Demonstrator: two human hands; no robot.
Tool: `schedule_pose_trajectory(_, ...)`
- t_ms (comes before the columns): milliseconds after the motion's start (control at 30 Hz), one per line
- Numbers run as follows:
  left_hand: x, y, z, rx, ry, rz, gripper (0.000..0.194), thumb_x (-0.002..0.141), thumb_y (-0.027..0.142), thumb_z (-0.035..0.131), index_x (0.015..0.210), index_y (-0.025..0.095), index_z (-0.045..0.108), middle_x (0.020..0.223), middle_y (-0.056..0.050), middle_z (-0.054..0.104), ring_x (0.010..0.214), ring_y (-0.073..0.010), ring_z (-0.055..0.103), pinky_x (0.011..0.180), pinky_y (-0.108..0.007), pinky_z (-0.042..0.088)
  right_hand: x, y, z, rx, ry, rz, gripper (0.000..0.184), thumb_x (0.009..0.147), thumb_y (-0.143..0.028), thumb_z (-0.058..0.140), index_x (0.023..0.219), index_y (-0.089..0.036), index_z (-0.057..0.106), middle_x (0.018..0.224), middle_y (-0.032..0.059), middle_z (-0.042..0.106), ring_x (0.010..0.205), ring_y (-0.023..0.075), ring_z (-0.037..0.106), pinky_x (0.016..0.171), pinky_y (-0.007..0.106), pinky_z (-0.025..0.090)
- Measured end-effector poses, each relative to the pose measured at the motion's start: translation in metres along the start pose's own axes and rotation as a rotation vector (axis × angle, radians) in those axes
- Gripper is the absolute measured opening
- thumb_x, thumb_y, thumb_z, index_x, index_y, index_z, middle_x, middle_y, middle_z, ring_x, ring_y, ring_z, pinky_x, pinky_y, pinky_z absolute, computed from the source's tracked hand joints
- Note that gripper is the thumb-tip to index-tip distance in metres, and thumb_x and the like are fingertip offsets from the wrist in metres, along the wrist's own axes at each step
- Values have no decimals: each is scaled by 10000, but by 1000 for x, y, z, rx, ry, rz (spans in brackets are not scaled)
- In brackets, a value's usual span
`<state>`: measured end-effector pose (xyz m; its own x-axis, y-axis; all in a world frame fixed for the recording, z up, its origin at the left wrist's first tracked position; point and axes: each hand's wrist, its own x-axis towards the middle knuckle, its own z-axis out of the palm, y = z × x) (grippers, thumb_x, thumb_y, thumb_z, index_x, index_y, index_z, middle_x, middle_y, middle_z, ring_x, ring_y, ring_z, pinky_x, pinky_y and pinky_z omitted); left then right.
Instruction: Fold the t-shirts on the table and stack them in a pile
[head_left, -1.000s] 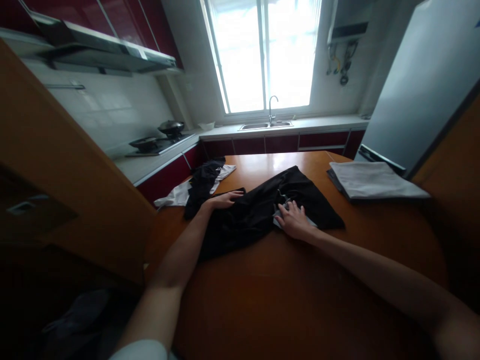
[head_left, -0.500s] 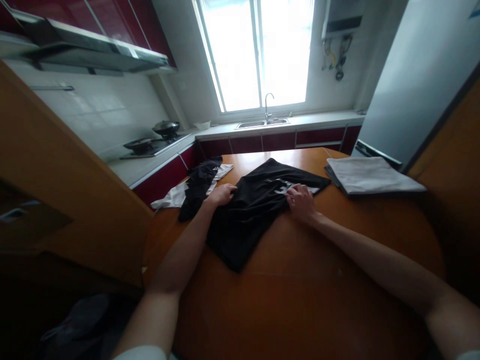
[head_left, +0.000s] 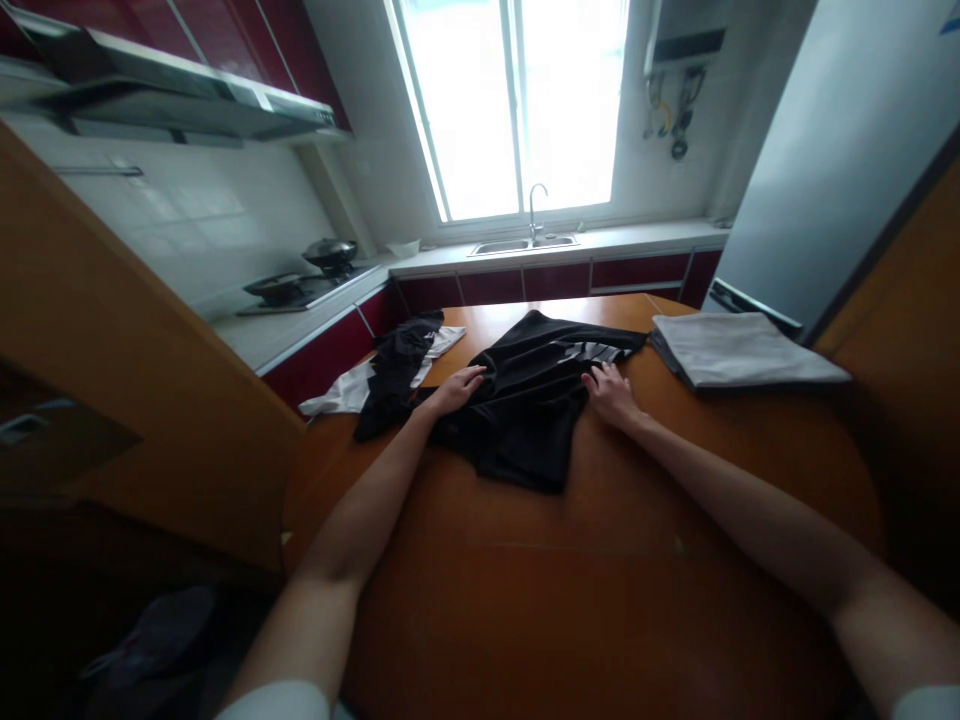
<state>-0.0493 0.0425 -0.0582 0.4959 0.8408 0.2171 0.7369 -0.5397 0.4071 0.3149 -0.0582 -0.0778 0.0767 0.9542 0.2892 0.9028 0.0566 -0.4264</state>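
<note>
A black T-shirt (head_left: 525, 415) with a white print near its right side lies rumpled on the wooden table (head_left: 600, 600). My left hand (head_left: 454, 391) rests on the shirt's left part, fingers stretched out and holding nothing. At the right edge, just below the print, my right hand (head_left: 611, 394) touches the cloth with its fingers spread. A sleeve-like part of the shirt hangs toward me between the two hands, flat on the wood.
Left of the shirt lies a loose heap of black and white clothes (head_left: 397, 365). A folded pile with light grey cloth on top (head_left: 750, 350) sits at the right. Behind the table run a counter with a sink (head_left: 517, 246) and a stove (head_left: 307, 290).
The shirt's near corner has shifted right and up, and the cloth is more wrinkled. My left hand has moved slightly right; both hands have opened from a closer grip.
</note>
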Motion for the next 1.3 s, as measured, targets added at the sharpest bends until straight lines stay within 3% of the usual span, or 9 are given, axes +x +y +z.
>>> schedule_pose_trajectory(167, -6, -2, -3, 5, -10, 44, 503, 922, 384, 552, 1378, 177, 595, 1435, -112, 585, 1380, -259, 487, 1187, -406, 332, -15, -17, -8, 130, 222, -215, 354, 1009, -349, 404, 1099, -187, 706, 1168, 135, 642, 1136, 281, 547, 1036, 426, 412)
schedule_pose_trajectory(233, -9, -2, 3, 52, -52, 4, 491, 923, 358, 551, 1390, 209, 590, 1479, -106, 548, 1429, -282, 426, 1207, -477, 272, -33, -35, -10, 169, 162, -387, 308, 1001, -334, 438, 1074, -208, 710, 1113, 111, 648, 1085, 262, 555, 1014, 403, 417)
schedule_pose_trajectory(333, -13, 0, 12, 99, -81, -53, 490, 949, 335, 512, 1430, 250, 555, 1544, -98, 475, 1477, -309, 344, 1208, -569, 189, -61, -62, -10, 151, 21, -675, 362, 973, -321, 528, 1309, -224, 620, 1348, 109, 575, 1238, 267, 487, 1089, 427, 330)
schedule_pose_trajectory(433, -14, 6, 15, 120, -104, -85, 496, 969, 325, 487, 1462, 279, 518, 1585, -79, 419, 1504, -294, 290, 1215, -569, 142, -74, -76, -8, 84, -113, -781, 460, 955, -249, 550, 1414, -229, 536, 1386, 118, 561, 1252, 275, 474, 1087, 456, 282)
schedule_pose_trajectory(733, -19, 34, 9, 106, -144, -209, 519, 967, 374, 464, 1468, 250, 514, 1602, -104, 377, 1507, -347, 265, 1191, -626, 160, -69, -37, -33, -57, -175, -605, 248, 929, -86, 483, 964, -205, 699, 1022, 83, 649, 1011, 228, 571, 928, 382, 330)
schedule_pose_trajectory(867, -21, 53, -6, 32, -180, -121, 569, 937, 450, 489, 1450, 207, 542, 1505, -88, 527, 1388, -279, 488, 1160, -385, 362, -88, 7, -69, -34, -112, -517, 144, 914, -147, 533, 897, -215, 658, 982, 70, 663, 966, 229, 597, 887, 364, 374)
schedule_pose_trajectory(967, -27, 59, -17, -47, -67, 48, 538, 928, 451, 489, 1373, 175, 609, 1396, -101, 624, 1290, -260, 577, 1120, -343, 415, -108, 54, -100, 12, -87, -399, 81, 875, -187, 561, 871, -217, 637, 923, 63, 677, 889, 227, 622, 815, 337, 433)
schedule_pose_trajectory(1167, -65, 39, -24, -59, 79, 184, 418, 943, 473, 503, 1185, 199, 706, 1275, -108, 673, 1213, -267, 613, 1116, -414, 435, -141, 145, -144, -85, -104, -42, 330, 736, -53, 505, 922, -228, 716, 970, 58, 726, 868, 219, 676, 793, 316, 505)
schedule_pose_trajectory(1300, -91, 24, -17, 18, 9, 152, 562, 975, 552, 460, 1403, 206, 574, 1458, -109, 554, 1354, -276, 511, 1184, -422, 357, -148, 133, -149, -156, 125, 48, 374, 802, -63, 462, 1045, -194, 713, 1089, 123, 719, 1005, 280, 668, 886, 385, 524)
